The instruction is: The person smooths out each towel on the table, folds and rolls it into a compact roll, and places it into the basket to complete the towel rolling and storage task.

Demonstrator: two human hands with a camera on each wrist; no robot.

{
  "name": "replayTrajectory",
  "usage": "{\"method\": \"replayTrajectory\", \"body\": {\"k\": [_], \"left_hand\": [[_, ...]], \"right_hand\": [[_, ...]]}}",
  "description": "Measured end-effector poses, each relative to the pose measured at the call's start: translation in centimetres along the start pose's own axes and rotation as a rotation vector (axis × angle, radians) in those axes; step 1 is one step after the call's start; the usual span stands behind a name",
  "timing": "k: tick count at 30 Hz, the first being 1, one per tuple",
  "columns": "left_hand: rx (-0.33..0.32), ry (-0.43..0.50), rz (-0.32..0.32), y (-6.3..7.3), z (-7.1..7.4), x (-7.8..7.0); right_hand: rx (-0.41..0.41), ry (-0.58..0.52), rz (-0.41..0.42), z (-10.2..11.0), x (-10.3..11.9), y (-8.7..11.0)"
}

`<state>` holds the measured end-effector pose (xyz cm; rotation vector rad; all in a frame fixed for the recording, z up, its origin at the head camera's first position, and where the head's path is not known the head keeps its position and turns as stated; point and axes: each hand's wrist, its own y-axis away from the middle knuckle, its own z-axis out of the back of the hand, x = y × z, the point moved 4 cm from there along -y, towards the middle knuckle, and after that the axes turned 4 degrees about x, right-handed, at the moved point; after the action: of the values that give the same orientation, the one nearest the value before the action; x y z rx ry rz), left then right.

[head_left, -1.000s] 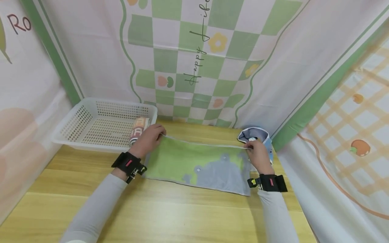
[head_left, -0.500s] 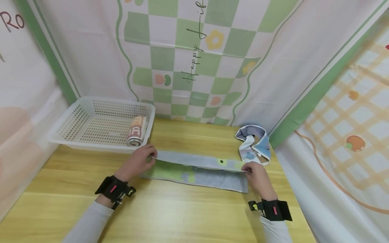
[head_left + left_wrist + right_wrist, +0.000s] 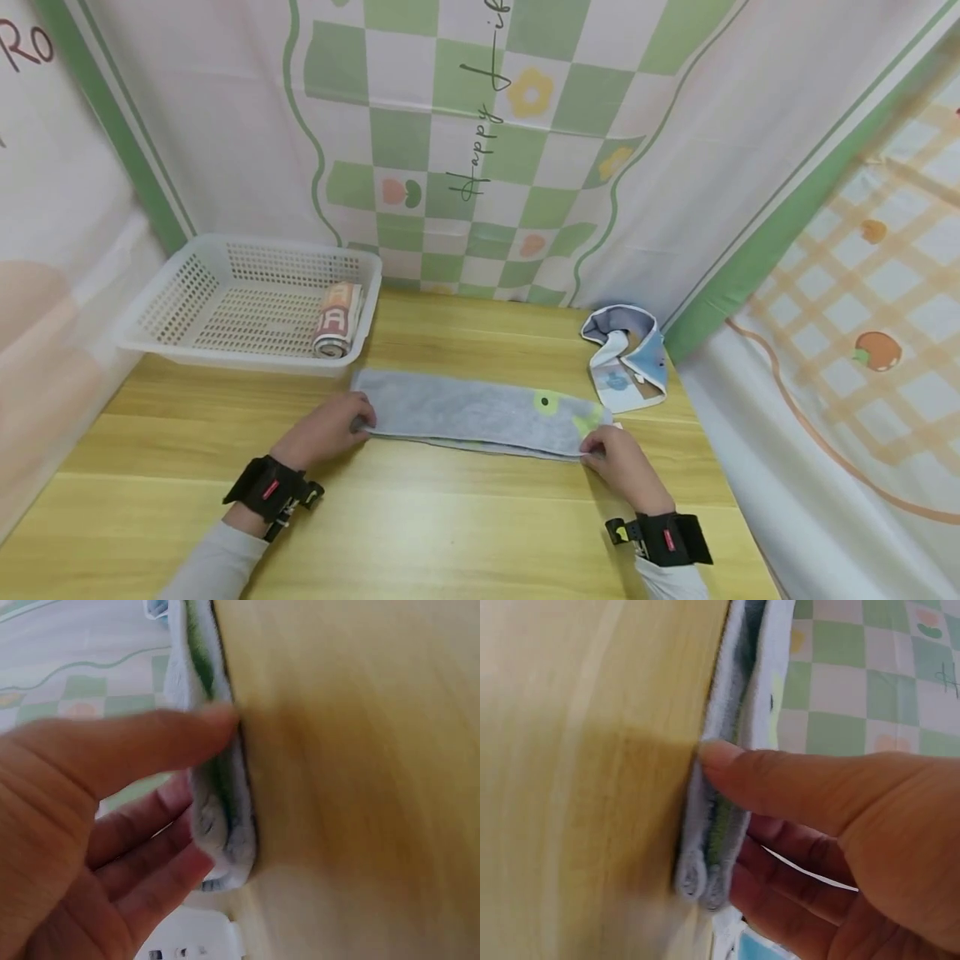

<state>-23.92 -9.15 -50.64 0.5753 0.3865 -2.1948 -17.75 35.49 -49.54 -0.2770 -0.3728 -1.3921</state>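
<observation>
A grey towel [image 3: 450, 408] with green patches lies folded into a long flat strip on the wooden table. My left hand [image 3: 330, 429] is at the strip's left end, its thumb at the near edge and its fingers against the top layer. At the right end, my right hand [image 3: 624, 467] pinches the near corner in the same way. Both wrist views show the stacked layers edge-on, green showing between grey, with the left thumb [image 3: 161, 739] and the right thumb [image 3: 780, 776] across the edge.
A white plastic basket [image 3: 225, 360] stands at the back left, holding a rolled orange-and-brown cloth [image 3: 336, 321]. A blue-and-white bib-like cloth [image 3: 645, 362] lies crumpled at the back right. Patterned curtains [image 3: 480, 167] close off the back and sides.
Both hands have brought the towel's far edge toward the body and down onto the near edge. The spread green-and-grey towel has become a narrow grey strip.
</observation>
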Motion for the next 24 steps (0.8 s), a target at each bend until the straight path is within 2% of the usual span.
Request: {"method": "replayTrajectory", "body": {"k": [5,10,14,17,19,22,24], "left_hand": [[-0.030,-0.025,0.054,-0.5,-0.1,0.2],[-0.077,-0.038,0.063,-0.9,0.0,0.4],[-0.082,-0.048,0.068,-1.1,0.1,0.3],[-0.073,-0.068,0.056,-1.5,0.2,-0.2],[-0.080,-0.084,0.031,-2.0,0.2,-0.7],[-0.094,-0.104,-0.018,-3.4,0.2,-1.8],[-0.089,-0.111,-0.025,-4.6,0.0,-2.5]], "right_hand": [[0.000,-0.017,-0.010,0.1,-0.7,-1.3],[-0.004,-0.044,-0.010,0.5,-1.7,-2.3],[0.016,-0.018,0.000,0.7,-1.7,-2.3],[0.010,0.010,0.045,0.6,0.0,-2.5],[0.004,0.015,0.098,0.2,2.0,-3.0],[-0.004,-0.002,0.220,-1.0,5.5,-4.2],[0.000,-0.019,0.270,-2.0,7.4,-5.2]]}}
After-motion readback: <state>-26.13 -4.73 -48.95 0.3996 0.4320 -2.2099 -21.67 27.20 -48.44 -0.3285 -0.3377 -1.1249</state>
